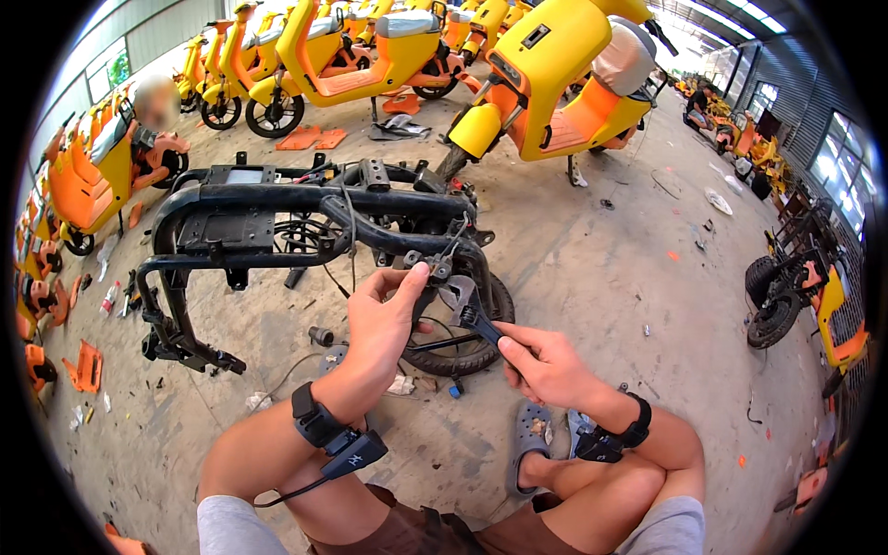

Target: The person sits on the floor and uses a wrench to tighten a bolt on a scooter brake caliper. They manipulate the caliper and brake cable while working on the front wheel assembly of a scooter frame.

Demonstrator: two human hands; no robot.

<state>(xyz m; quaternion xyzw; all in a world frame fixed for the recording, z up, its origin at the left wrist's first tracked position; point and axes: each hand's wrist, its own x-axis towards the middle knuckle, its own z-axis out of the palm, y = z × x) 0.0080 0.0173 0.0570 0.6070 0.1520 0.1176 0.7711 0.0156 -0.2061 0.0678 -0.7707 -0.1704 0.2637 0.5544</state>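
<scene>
Head — wrench (478,320) over concrete (620,277) — scooters (541,92) beyond

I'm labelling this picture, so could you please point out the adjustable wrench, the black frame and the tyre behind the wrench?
Adjustable wrench (480,323), head view: upper part of its dark handle.
Black frame (287,197), head view: its long upper tube.
Tyre (462,364), head view: its lower curve.

The right hand (544,367) grasps the handle of an adjustable wrench (484,324), whose head is near the left hand (381,319). The left hand is raised beside the black scooter frame (268,197); it cannot be told exactly what its fingers touch. Below the frame, a black-tyred wheel (444,363) rests on the concrete floor (638,425). Behind, a yellow scooter (541,88) is standing.
</scene>
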